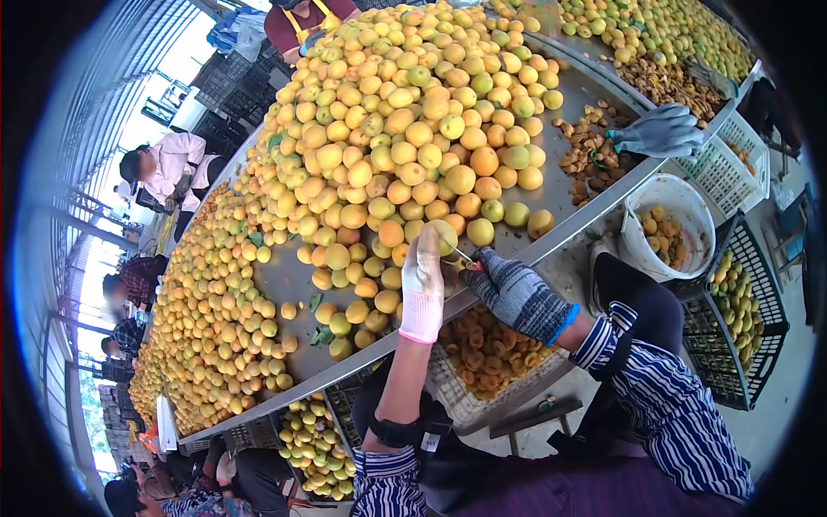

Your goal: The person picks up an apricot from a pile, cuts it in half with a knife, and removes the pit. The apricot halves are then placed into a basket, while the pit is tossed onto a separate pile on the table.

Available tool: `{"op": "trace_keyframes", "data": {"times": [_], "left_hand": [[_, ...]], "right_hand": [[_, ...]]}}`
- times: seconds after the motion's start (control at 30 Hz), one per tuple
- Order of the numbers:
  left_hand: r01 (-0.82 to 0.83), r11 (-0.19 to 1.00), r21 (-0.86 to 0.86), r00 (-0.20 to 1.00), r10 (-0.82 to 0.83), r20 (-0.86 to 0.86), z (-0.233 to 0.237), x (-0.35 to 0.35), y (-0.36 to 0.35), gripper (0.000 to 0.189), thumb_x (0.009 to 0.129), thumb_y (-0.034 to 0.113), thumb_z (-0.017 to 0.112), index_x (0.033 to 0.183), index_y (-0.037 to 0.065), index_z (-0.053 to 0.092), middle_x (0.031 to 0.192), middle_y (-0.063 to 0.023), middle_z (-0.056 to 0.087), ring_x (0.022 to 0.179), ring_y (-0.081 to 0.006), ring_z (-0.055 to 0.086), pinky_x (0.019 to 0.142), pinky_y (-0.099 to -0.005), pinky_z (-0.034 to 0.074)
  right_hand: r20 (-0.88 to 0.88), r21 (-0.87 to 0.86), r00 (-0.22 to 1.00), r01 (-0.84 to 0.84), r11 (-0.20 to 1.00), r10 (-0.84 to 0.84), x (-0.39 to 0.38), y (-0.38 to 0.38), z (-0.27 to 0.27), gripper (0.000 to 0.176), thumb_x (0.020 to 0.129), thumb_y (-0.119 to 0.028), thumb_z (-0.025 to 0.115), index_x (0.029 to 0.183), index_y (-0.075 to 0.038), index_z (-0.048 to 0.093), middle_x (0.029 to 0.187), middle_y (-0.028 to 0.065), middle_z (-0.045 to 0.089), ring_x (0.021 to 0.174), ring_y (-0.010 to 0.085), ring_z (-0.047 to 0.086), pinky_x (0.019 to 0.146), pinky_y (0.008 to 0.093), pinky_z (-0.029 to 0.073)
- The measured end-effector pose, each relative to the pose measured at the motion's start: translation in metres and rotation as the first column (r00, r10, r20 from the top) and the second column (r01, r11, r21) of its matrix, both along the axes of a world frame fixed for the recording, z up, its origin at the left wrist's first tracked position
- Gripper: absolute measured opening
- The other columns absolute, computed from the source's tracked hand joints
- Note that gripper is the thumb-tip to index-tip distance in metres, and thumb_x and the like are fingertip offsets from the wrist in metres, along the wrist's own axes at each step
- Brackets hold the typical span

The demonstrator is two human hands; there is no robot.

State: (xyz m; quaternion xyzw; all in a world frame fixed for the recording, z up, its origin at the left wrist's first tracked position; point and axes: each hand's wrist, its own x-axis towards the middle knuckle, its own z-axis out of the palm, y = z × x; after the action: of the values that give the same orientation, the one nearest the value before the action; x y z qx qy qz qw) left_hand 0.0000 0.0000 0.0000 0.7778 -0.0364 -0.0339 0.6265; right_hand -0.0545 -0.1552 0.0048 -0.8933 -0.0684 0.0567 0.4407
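Note:
My left hand (423, 289), in a white and pink glove, holds a yellow apricot (444, 235) between thumb and fingers above the front edge of the metal table. My right hand (520, 295), in a grey knit glove with a blue cuff, is closed on a small knife (463, 255). Its thin blade points to the held apricot; whether it cuts into the skin I cannot make out. Just beyond both hands rises a big heap of apricots (388, 112) with a few green leaves in it.
Below the table edge sits a crate of opened apricots (482, 353). At right are a white bucket (668, 194), a black crate (745, 323) and a white basket (732, 159). A grey glove (659, 132) lies near brown pits (590, 155). Other people sit along the left.

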Motion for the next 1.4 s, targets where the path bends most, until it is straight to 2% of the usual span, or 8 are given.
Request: {"op": "trace_keyframes", "data": {"times": [0.17,0.4,0.57,0.63,0.77,1.03,1.23,1.4], "left_hand": [[-0.065,0.996,-0.053,0.984,0.055,-0.17,0.012,-0.008,-0.01,0.057,0.086,0.06,0.048,0.107,0.007,0.055,0.082,-0.0001,0.056,0.059,-0.0051,0.048,0.047,-0.0182,0.036],[0.062,0.994,-0.085,0.902,-0.092,-0.423,0.033,-0.012,-0.006,0.063,0.092,0.053,0.041,0.123,-0.002,0.048,0.088,-0.0068,0.055,0.077,-0.0131,0.054,0.071,-0.0232,0.047],[0.007,0.992,-0.127,0.988,-0.027,-0.152,0.022,-0.014,-0.011,0.06,0.087,0.065,0.038,0.099,0.009,0.054,0.066,0.003,0.047,0.05,-0.0056,0.041,0.045,-0.0178,0.034],[0.03,0.996,-0.081,0.987,-0.042,-0.158,0.023,-0.007,-0.009,0.071,0.09,0.057,0.041,0.131,-0.001,0.043,0.119,-0.0138,0.053,0.107,-0.0197,0.049,0.09,-0.0297,0.042],[0.036,0.998,-0.054,0.977,-0.047,-0.21,0.023,-0.006,-0.011,0.072,0.09,0.058,0.041,0.132,-0.001,0.042,0.119,-0.0137,0.053,0.108,-0.0181,0.048,0.085,-0.0287,0.045],[-0.098,0.878,-0.468,0.949,-0.059,-0.311,0.015,-0.009,-0.027,0.053,0.085,0.06,0.05,0.098,0.008,0.055,0.07,0.0021,0.051,0.047,-0.0053,0.035,0.043,-0.0188,0.027],[-0.059,0.835,-0.547,0.961,-0.101,-0.257,0.014,-0.013,-0.03,0.053,0.087,0.058,0.049,0.098,0.007,0.057,0.072,-0.0001,0.055,0.048,-0.0055,0.035,0.043,-0.0197,0.027],[-0.083,0.894,-0.44,0.933,-0.086,-0.35,0.025,-0.007,-0.033,0.062,0.087,0.061,0.044,0.113,0.006,0.052,0.089,-0.0058,0.061,0.059,-0.0097,0.053,0.046,-0.0195,0.037]], "right_hand": [[0.105,0.001,0.992,0.074,0.997,-0.074,-0.005,-0.002,0.004,0.064,0.088,-0.029,0.054,0.14,-0.004,0.023,0.076,0.0169,0.063,0.072,0.0325,0.063,0.064,0.0426,0.05],[0.164,0.008,0.986,0.019,1.0,-0.02,0.003,-0.009,0.011,0.066,0.088,-0.016,0.053,0.144,-0.011,0.018,0.069,0.0215,0.059,0.066,0.0372,0.061,0.062,0.0428,0.048],[0.119,0.06,0.993,0.014,0.998,-0.021,0.007,-0.004,0.019,0.068,0.088,-0.017,0.053,0.144,-0.013,0.016,0.074,0.0227,0.06,0.07,0.0378,0.061,0.064,0.0429,0.048],[0.108,0.064,0.994,0.019,0.998,-0.026,0.007,-0.004,0.027,0.067,0.088,-0.016,0.053,0.144,-0.013,0.017,0.076,0.0231,0.06,0.072,0.0384,0.061,0.066,0.0428,0.048],[0.055,0.107,0.998,-0.004,0.994,-0.002,0.01,-0.008,0.023,0.066,0.088,-0.015,0.053,0.144,-0.012,0.018,0.093,0.0255,0.06,0.086,0.0378,0.061,0.076,0.0393,0.049],[0.143,0.397,0.99,-0.068,0.915,0.011,0.014,-0.011,0.001,0.06,0.091,-0.024,0.052,0.143,-0.012,0.025,0.104,0.024,0.061,0.094,0.0303,0.063,0.082,0.0353,0.048],[-0.092,0.661,0.989,-0.029,0.75,0.119,0.01,-0.014,0.01,0.064,0.09,-0.028,0.055,0.144,-0.01,0.024,0.115,0.0156,0.058,0.098,0.0152,0.056,0.084,0.0289,0.046],[0.172,0.215,0.985,-0.013,0.976,-0.025,0.017,-0.009,-0.001,0.062,0.09,-0.026,0.053,0.141,-0.008,0.024,0.08,0.0258,0.061,0.077,0.0395,0.061,0.069,0.0445,0.049]]}}
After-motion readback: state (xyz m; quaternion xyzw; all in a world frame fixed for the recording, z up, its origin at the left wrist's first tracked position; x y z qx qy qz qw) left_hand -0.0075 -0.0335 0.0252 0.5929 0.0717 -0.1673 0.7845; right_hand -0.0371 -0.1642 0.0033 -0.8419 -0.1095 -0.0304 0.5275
